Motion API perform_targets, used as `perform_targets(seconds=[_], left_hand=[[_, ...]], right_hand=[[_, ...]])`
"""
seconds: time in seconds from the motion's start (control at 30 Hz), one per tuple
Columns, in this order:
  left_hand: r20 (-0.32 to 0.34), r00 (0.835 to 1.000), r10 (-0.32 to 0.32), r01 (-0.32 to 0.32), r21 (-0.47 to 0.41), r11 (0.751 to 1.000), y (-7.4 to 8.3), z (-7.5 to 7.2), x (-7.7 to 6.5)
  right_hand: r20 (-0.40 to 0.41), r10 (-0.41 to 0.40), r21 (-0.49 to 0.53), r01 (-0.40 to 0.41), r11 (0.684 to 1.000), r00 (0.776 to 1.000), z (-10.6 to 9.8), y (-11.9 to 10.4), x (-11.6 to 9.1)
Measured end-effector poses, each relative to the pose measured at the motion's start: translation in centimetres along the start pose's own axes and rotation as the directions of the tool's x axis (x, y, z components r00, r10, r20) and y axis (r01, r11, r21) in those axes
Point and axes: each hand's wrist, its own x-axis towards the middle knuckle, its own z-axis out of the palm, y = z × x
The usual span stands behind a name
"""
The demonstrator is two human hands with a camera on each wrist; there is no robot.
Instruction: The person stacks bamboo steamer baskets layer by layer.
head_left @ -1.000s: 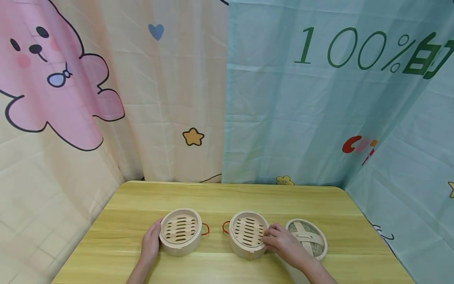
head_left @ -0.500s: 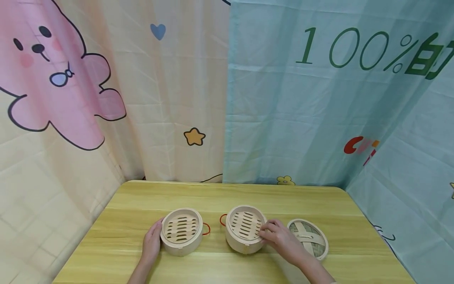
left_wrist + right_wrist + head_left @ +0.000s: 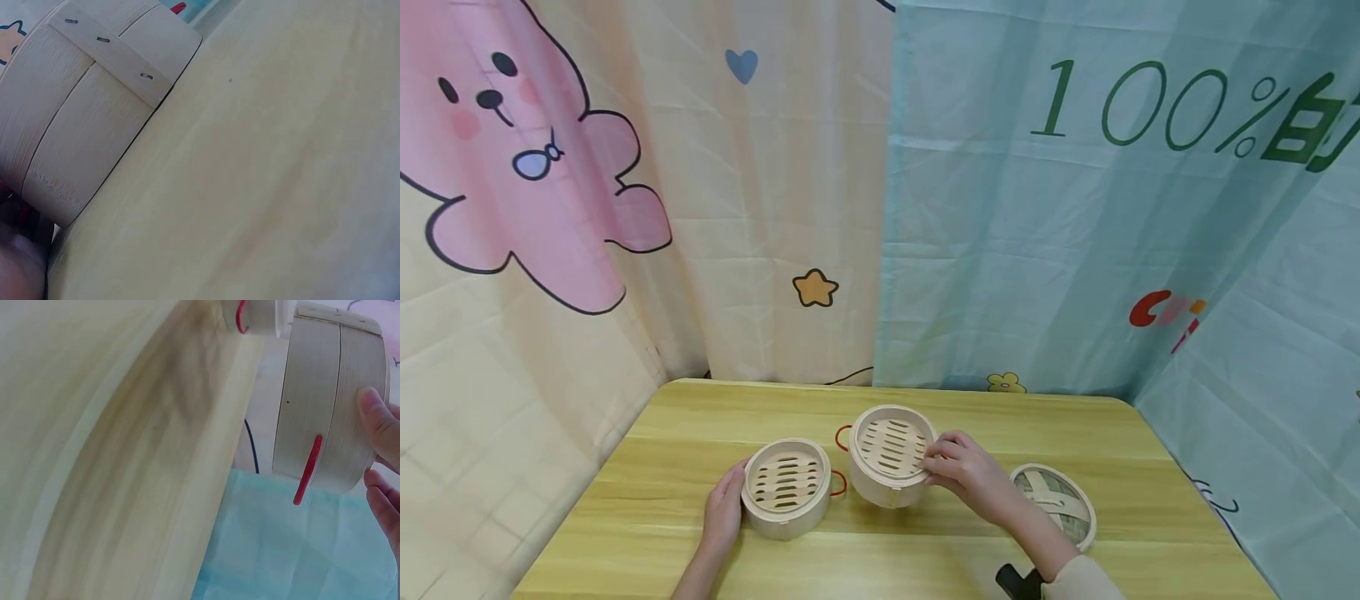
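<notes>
Head view: right hand [image 3: 968, 477] pinches right steamer [image 3: 891, 477] at its rim, raised above table [image 3: 820, 571]. Left hand [image 3: 722, 507] touches left steamer [image 3: 785, 521], standing on table; cannot tell whether those fingers curl. Lid [image 3: 1066, 497] lies partly behind right arm.

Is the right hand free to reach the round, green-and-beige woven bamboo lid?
Probably not: the right hand holds a round, pale wooden steamer basket. Otherwise, the lid lies close by, with nothing resting on it.
</notes>
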Motion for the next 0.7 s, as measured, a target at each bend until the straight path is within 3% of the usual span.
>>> perform_targets(seconds=[0.47,0.7], left_hand=[[-0.022,1.0,-0.009,0.009,-0.015,1.0,0.0,0.1,0.0],[-0.038,0.999,-0.008,0.007,-0.016,1.0,0.0,0.4,0.1]], right_hand=[[-0.006,-0.091,-0.015,0.091,0.996,0.996,1.8,-0.6,3.3],[0.014,-0.095,-0.014,0.096,0.995,0.995,2.9,-1.0,4.7]])
